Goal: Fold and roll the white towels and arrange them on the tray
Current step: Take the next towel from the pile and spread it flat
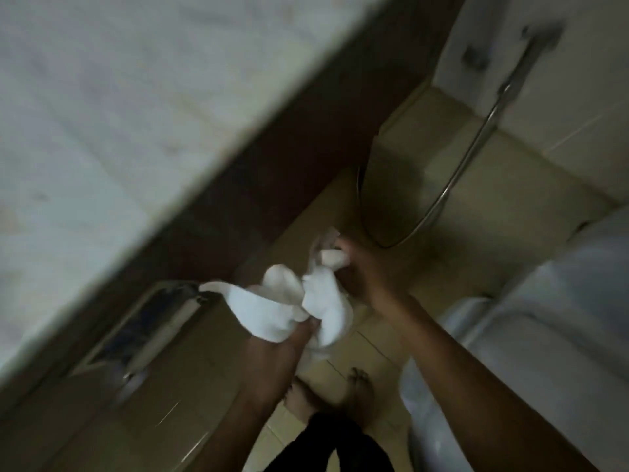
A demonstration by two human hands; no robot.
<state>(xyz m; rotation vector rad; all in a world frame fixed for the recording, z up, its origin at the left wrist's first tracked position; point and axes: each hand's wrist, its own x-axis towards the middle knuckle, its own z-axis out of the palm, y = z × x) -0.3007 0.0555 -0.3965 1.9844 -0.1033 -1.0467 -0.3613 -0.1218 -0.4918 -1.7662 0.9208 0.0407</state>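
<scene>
A crumpled white towel (292,301) hangs in the air in front of me, above the floor. My left hand (275,349) grips its lower bunch from below. My right hand (360,267) pinches an upper corner of the same towel at the right. The frame is blurred and tilted. No tray is in view.
A pale marble counter (119,131) with a dark wooden front (272,165) fills the left. A toilet (561,301) stands at the right, a spray hose (476,141) on the tiled wall behind. My bare feet (357,390) stand on beige floor tiles.
</scene>
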